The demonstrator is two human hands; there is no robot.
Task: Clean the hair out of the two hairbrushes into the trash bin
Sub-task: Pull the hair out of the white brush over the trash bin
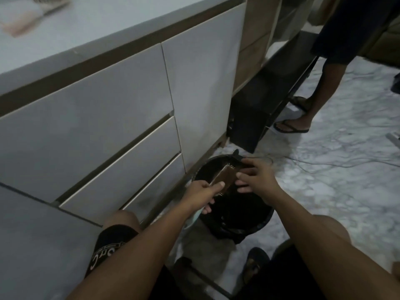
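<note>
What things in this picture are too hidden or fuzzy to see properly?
Head view, the only one:
- Inside of the bin: too dark to show any hair.
- Brush: bristles face down and away; handle covered by the left hand.
- Right hand: blurred, so what its fingers pinch is unclear.
- Object on the counter, top left: blurred and cut by the edge.
- Standing person: cut off above the legs.
</note>
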